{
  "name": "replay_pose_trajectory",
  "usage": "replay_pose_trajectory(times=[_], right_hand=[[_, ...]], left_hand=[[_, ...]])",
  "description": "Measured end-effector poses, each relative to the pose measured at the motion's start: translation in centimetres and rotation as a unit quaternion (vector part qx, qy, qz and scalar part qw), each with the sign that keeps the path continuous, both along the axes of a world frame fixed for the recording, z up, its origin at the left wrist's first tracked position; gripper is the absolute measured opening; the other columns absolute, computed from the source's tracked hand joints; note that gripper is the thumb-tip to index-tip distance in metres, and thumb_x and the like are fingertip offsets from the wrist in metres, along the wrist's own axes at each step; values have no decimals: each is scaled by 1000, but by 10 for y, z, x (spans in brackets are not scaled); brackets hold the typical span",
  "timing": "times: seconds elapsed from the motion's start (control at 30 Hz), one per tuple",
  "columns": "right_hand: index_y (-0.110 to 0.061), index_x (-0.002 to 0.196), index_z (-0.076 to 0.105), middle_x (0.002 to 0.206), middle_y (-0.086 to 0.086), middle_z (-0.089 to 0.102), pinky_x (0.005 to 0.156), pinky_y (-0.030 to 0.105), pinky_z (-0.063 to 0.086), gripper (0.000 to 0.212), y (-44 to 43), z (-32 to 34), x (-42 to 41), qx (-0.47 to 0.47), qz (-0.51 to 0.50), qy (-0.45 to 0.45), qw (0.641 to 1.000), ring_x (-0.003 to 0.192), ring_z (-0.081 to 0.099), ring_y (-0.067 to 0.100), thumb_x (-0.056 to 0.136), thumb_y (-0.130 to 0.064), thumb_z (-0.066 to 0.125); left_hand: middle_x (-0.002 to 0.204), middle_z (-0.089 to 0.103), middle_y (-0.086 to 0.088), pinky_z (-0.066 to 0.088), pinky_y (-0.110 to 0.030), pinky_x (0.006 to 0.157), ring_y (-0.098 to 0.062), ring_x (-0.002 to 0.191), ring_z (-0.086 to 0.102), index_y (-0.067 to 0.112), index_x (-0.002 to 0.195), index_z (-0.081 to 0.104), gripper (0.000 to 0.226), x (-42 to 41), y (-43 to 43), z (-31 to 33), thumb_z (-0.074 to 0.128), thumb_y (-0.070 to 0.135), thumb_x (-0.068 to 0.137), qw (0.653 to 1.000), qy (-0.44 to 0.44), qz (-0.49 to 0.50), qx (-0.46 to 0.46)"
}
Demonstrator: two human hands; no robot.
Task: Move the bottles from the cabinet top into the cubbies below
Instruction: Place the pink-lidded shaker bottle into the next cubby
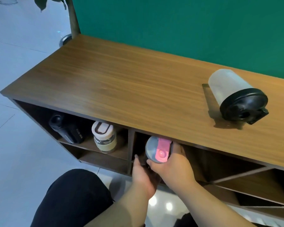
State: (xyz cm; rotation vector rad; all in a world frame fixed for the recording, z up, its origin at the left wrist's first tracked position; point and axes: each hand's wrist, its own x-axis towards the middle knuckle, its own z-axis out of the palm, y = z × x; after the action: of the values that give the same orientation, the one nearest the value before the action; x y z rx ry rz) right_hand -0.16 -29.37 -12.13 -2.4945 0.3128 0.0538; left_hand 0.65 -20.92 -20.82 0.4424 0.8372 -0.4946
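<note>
Both my hands hold a bottle with a grey lid and pink flip clasp (157, 149) at the mouth of the upper middle cubby, just under the wooden cabinet top (121, 76). My right hand (172, 166) wraps its right side; my left hand (142, 176) cups its body from below left. A frosted bottle with a black lid (233, 95) stands on the cabinet top at the right. In the upper left cubby sit a black bottle (64, 128) and a glass bottle with a cream lid (104, 136).
A green wall (187, 27) backs the cabinet. Diagonal dividers form cubbies (236, 174) at the lower right. A lower left cubby (103, 161) lies under the first shelf. My dark-clothed knee (75, 197) is close to the cabinet front. A plant trunk (74, 18) stands at the far left corner.
</note>
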Motion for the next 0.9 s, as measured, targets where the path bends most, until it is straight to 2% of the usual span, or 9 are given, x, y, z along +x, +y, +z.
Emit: replay_pose_trajectory(times=[0.17, 0.3, 0.37, 0.57, 0.67, 0.73, 0.8, 0.83, 0.9], right_hand=[[-32, 106, 33, 87, -10, 57, 64, 24, 45, 65, 3, -3, 11, -35, 31, 61, 997, 74, 56, 12, 67, -63, 74], [-28, 121, 46, 101, -11, 50, 72, 24, 43, 72, 4, -8, 14, -7, 21, 17, 1000, 95, 60, 16, 65, -54, 82], [-27, 120, 47, 104, -8, 53, 76, 25, 46, 71, 2, -10, 14, 5, 12, 13, 1000, 100, 61, 18, 63, -51, 83], [-36, 111, 40, 102, -11, 56, 80, 29, 51, 65, -3, -10, 15, 56, 5, 45, 997, 97, 61, 15, 64, -48, 84], [-31, 126, 38, 110, -10, 59, 81, 27, 53, 79, -6, -9, 7, 72, 6, 53, 996, 103, 64, 15, 64, -43, 86], [-34, 140, 27, 115, -12, 60, 83, 23, 53, 95, -7, -4, -3, 89, 10, 55, 994, 108, 64, 11, 66, -34, 88], [-45, 145, 17, 123, -15, 58, 89, 26, 54, 105, -11, 5, -17, 128, 9, 66, 990, 114, 60, 8, 69, -25, 87], [-48, 145, 18, 128, -18, 55, 93, 26, 51, 102, -14, 12, -26, 144, 17, 78, 986, 117, 56, 5, 71, -25, 85], [-45, 139, 35, 129, -24, 49, 92, 16, 42, 74, -20, 34, -46, 147, 45, 114, 981, 116, 49, -2, 82, -26, 77]], left_hand=[[111, 79, -23, 45, -52, 111, -40, 115, 67, 12, 116, 73, 72, 7, 1, 4, 38, 71, 95, 1000, 12, 7, -8], [110, 79, -25, 51, -52, 102, -41, 113, 68, 10, 118, 73, 69, 8, 4, 3, 40, 67, 96, 1000, 20, 11, -4], [118, 76, -26, 52, -54, 102, -43, 116, 68, 10, 126, 69, 67, 9, 6, 2, 43, 65, 97, 1000, 22, 5, 0], [123, 74, -27, 45, -60, 111, -45, 117, 68, 12, 134, 63, 76, 7, 10, -3, 45, 71, 91, 1000, 23, -18, 1], [120, 73, -32, 43, -61, 112, -45, 112, 70, 4, 140, 59, 82, 1, 11, 4, 47, 70, 92, 999, 18, -35, 17], [129, 64, -38, 42, -62, 112, -44, 111, 68, 0, 149, 48, 82, -3, 13, 15, 45, 63, 97, 999, 29, -35, 30], [144, 57, -34, 35, -60, 118, -44, 128, 59, 3, 153, 41, 78, -6, 15, 22, 40, 60, 101, 997, 26, -63, 31], [146, 57, -29, 34, -59, 119, -43, 132, 56, 4, 153, 43, 74, -9, 14, 23, 41, 58, 101, 996, 22, -76, 38], [135, 68, -23, 41, -58, 115, -41, 125, 62, 5, 142, 55, 62, -14, 11, 21, 47, 50, 100, 990, 21, -109, 81]])
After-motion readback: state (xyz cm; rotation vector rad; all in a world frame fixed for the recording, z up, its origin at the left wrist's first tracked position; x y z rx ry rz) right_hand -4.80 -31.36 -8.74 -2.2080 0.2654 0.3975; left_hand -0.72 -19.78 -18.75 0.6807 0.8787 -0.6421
